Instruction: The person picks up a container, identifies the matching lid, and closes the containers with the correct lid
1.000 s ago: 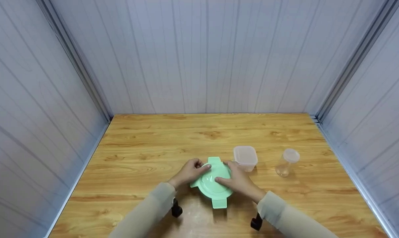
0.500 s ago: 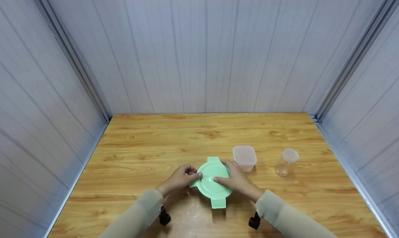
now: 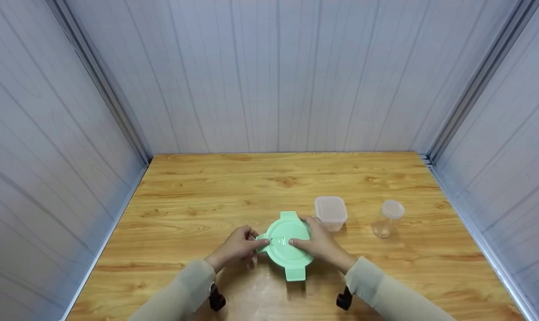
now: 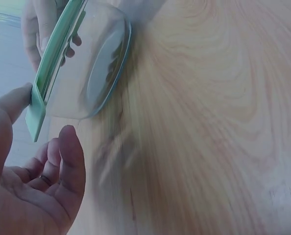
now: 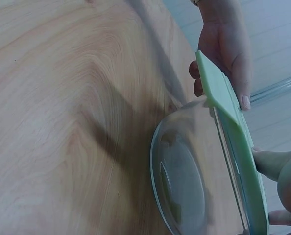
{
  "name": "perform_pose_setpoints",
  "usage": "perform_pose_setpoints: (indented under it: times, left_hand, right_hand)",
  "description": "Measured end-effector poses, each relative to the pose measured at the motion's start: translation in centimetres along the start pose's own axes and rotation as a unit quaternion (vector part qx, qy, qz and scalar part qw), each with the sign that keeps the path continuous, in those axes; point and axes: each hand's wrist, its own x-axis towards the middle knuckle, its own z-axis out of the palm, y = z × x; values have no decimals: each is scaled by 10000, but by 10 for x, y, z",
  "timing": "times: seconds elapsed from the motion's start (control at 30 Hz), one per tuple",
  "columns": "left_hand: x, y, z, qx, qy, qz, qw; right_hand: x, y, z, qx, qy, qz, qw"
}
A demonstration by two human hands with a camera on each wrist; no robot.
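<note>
A round clear food container [image 4: 69, 93] with a mint-green lid [image 3: 287, 256] stands on the table in front of me. Flaps stick out from the lid's edge; the far flap [image 3: 289, 215] and near flap [image 3: 295, 274] both show. My left hand [image 3: 234, 249] is at the left flap [image 4: 36, 115], its thumb touching the top while its fingers bend loosely below, apart from the flap. My right hand [image 3: 323, 245] holds the container from the right, thumb on the lid and fingers around the far side. The right flap is hidden under that hand.
Just behind my right hand stands a squarish translucent box [image 3: 331, 211] with a pale lid. Farther right is a clear jar [image 3: 387, 218] with a whitish cap. Pale panel walls border the wooden table [image 3: 198, 191] at the back and sides.
My left hand has slid left along the lid, its thumb going from the upper left of the lid to the left flap. The right hand and the container stay in place.
</note>
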Motion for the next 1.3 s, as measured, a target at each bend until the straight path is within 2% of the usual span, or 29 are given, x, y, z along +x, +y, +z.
perform_pose_setpoints:
  times: [0.33,0.53,0.77,1.0,1.3]
  left_hand:
    - [6,-2,0,29,123,-383,9992]
    - [4,3,2,476,539,-522,9960]
    - [-2,14,5,946,881,-388,9908]
    - [-3,17,5,1096,850,-172,9902]
    - [3,11,13,1228,637,495,9892]
  right_hand:
    - [0,2,2,49,-64,4,10000]
    - [-1,3,2,-13,27,-54,10000]
    - [-1,4,3,92,49,-32,9999]
    - [-1,4,3,173,32,-40,9998]
    - [-2,6,4,219,82,-6,9997]
